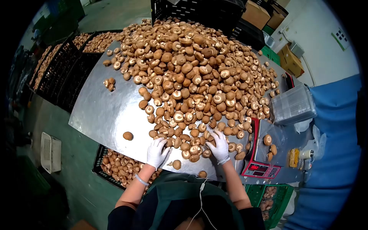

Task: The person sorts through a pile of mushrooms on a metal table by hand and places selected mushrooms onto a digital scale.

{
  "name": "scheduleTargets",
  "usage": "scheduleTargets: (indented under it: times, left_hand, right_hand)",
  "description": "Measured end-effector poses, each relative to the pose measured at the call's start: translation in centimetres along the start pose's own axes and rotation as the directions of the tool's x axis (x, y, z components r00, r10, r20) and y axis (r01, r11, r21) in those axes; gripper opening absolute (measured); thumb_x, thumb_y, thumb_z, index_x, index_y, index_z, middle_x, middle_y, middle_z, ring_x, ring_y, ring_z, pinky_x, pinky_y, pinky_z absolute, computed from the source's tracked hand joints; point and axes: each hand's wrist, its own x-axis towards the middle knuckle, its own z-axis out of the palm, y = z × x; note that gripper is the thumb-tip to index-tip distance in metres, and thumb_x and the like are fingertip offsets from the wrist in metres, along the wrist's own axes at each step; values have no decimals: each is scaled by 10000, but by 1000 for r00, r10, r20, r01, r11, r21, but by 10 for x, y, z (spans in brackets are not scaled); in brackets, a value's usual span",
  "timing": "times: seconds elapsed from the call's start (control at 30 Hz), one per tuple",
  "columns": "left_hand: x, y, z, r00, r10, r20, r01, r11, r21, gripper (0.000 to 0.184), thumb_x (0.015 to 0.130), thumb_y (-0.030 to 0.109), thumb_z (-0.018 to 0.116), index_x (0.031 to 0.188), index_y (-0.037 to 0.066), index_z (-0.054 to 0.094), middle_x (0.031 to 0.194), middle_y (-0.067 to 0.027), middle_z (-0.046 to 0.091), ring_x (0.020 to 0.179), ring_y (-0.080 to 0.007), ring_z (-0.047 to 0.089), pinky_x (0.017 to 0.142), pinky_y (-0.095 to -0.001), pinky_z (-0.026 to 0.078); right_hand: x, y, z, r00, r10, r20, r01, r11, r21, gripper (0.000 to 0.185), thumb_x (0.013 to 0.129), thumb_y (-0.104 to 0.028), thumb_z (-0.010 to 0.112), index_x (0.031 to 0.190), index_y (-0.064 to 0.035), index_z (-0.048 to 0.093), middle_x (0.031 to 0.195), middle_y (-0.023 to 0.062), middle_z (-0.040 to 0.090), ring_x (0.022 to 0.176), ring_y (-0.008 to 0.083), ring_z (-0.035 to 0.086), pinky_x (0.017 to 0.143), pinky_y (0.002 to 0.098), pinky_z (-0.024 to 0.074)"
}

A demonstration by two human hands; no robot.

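The left hand (156, 153), in a white glove, lies palm down at the near edge of the mushrooms (185, 147), thumb apart from its fingers; I cannot tell whether it has closed on one of them. The right hand (219, 147), gloved likewise, reaches in from the other side with its fingertips at the mushrooms, thumb also apart, and again I cannot tell whether it grips any. Between the hands sits a loose cluster of caps and stems, some turned up, with two single mushrooms nearer the person's body. Just beyond both hands the cluster runs on into a big heap, spread over the metal table (94, 97). Left of the left hand a lone mushroom (128, 136) rests on the bare metal, and below that hand, under the table edge, a black crate (96, 163) is full of mushrooms. Right of the right hand stands a red scale (253, 170), its display lit, with three mushrooms on its plate; below it is a green crate (285, 199). Beyond the scale is a stack of clear plastic boxes (293, 103), beside a blue cloth (333, 115). Farther off, past the heap, stand black crates (199, 15) and a cardboard box (290, 61).
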Motion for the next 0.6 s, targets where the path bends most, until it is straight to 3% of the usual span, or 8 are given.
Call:
scheduleTargets:
  times: [0.1, 0.2, 0.5, 0.57, 0.6]
  left_hand:
    - [2, 5, -9, 1000, 6, 24, -8, 999, 50, 368, 720, 243, 706, 1037, 91, 601, 928, -93, 560, 867, -286, 538, 743, -386, 433]
    - [-7, -6, -13, 999, 22, 35, -26, 995, 94, 344, 718, 261, 705, 1005, 98, 610, 861, -82, 543, 831, -276, 523, 726, -389, 412]
    - [-20, -14, -17, 995, -94, -22, 96, 988, 124, 329, 711, 215, 700, 1000, 94, 596, 902, -91, 557, 887, -294, 527, 767, -408, 414]
    - [-14, -5, -19, 997, -73, -37, 76, 992, 98, 329, 718, 188, 695, 1019, 92, 600, 944, -91, 569, 917, -291, 531, 785, -405, 417]
    - [-10, 1, -21, 997, -61, -48, 64, 996, 55, 317, 720, 163, 694, 1011, 82, 599, 966, -100, 577, 928, -299, 531, 802, -404, 420]
  right_hand:
    - [-3, 7, -6, 992, -29, -123, 30, 1000, 2, 409, 704, -178, 721, 1068, -61, 577, 1121, 150, 540, 1015, 342, 519, 883, 413, 432]
    - [-9, 16, -13, 975, 84, -205, -92, 995, -28, 378, 711, -159, 713, 1045, -39, 582, 1072, 152, 565, 989, 340, 527, 866, 403, 436]
    - [-29, 9, -21, 979, 125, -161, -128, 992, -10, 315, 735, -145, 710, 1005, -33, 593, 908, 141, 602, 827, 306, 576, 761, 378, 458]
    - [-30, 10, -17, 961, 228, -159, -207, 969, 137, 299, 738, -130, 702, 998, -27, 595, 895, 147, 597, 825, 306, 582, 742, 361, 463]
    - [-28, 13, -18, 968, 199, -154, -177, 973, 146, 278, 780, -102, 672, 1027, -13, 580, 886, 114, 619, 785, 229, 609, 714, 318, 480]
